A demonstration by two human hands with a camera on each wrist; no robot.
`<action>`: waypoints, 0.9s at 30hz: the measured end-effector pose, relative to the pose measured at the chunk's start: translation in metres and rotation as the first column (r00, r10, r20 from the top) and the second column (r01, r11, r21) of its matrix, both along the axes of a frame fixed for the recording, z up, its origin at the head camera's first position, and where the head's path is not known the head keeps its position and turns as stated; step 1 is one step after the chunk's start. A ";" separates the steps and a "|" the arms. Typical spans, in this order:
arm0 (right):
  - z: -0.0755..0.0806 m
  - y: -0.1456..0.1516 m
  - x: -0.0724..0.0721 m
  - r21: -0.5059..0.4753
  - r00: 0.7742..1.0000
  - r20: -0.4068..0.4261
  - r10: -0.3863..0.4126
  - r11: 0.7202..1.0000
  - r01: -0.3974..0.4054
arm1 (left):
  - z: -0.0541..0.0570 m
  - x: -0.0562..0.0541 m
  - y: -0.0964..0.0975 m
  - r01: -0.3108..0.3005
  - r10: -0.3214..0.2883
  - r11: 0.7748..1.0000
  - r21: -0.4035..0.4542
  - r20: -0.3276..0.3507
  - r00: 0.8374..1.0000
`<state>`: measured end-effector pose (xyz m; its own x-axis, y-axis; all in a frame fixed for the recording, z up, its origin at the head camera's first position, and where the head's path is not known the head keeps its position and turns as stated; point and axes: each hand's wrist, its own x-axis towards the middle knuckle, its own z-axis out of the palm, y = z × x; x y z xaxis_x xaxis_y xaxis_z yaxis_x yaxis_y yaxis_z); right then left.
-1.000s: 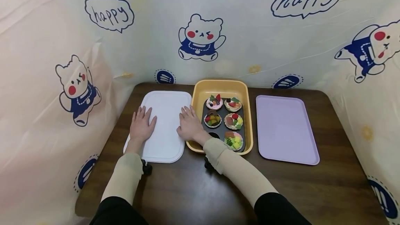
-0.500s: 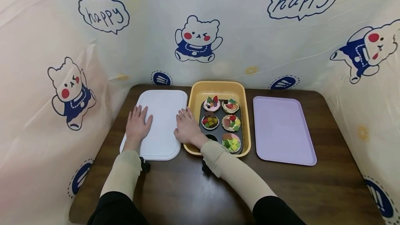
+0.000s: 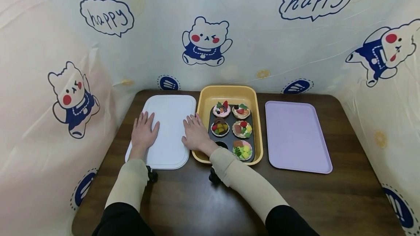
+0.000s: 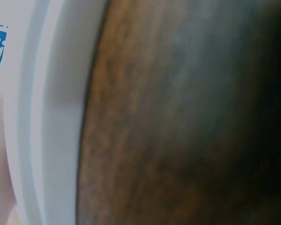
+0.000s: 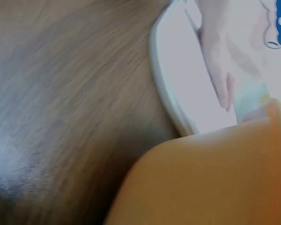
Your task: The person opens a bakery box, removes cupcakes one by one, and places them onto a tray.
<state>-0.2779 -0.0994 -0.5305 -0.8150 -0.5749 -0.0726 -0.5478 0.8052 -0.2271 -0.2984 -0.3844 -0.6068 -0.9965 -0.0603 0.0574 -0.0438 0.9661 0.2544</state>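
Note:
A white, round-cornered lidded box or tray (image 3: 170, 145) lies flat on the table's left side; which of the two I cannot tell. On its left edge rests my left hand (image 3: 143, 132), fingers spread. My right hand (image 3: 195, 132) touches its right edge with extended fingers, the forearm crossing the yellow tray (image 3: 259, 126). That tray holds a dark muffin pan (image 3: 231, 136) with several decorated tarts, among them a pink one (image 3: 222, 109) and a green-topped one (image 3: 242, 150). One pan cup is bare, partly behind the right wrist. In the right wrist view, the yellow wall (image 5: 201, 183) hides the right hand.
A flat lilac tray (image 3: 296, 137) lies on the right of the brown wooden table (image 3: 210, 207). Behind and beside the table hangs a printed curtain (image 3: 256, 39) with cartoon bears. The white and yellow containers stand close side by side.
The head view has shifted slightly. Relative to the yellow tray, the white container has slid a little toward the back with both hands on it; in the last half second almost nothing moved.

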 end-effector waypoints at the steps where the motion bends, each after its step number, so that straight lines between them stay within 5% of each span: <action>1: 0.002 0.002 -0.001 -0.028 1.000 0.010 0.008 1.000 -0.008 | 0.000 0.000 0.000 0.001 -0.001 1.000 -0.004 0.006 1.000; 6: 0.014 0.015 -0.008 -0.229 0.996 0.078 0.048 0.973 -0.029 | 0.006 0.002 -0.002 0.030 -0.030 0.999 -0.028 0.024 0.999; 9: 0.021 0.029 -0.013 -0.317 0.994 0.090 0.062 0.948 -0.031 | 0.019 0.007 0.009 0.073 -0.073 0.997 -0.004 0.013 0.997; 12: 0.007 0.044 -0.031 -0.392 0.995 0.078 0.055 0.920 -0.020 | 0.034 0.014 0.030 0.123 -0.123 0.992 0.031 -0.011 0.992; 19: -0.022 0.069 -0.064 -0.445 0.997 0.081 -0.005 0.894 0.041 | 0.051 0.029 0.073 0.195 -0.191 0.978 0.070 -0.064 0.980; 27: -0.012 0.090 -0.064 -0.431 0.994 0.093 -0.051 0.898 0.086 | 0.065 0.047 0.112 0.266 -0.256 0.959 0.101 -0.099 0.962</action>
<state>-0.3415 -0.0099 -0.5423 -0.8555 -0.5066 0.1070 -0.4613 0.6520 -0.6017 -0.2513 -0.2722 -0.5417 -0.9703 0.1904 0.1494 0.2323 0.9060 0.3537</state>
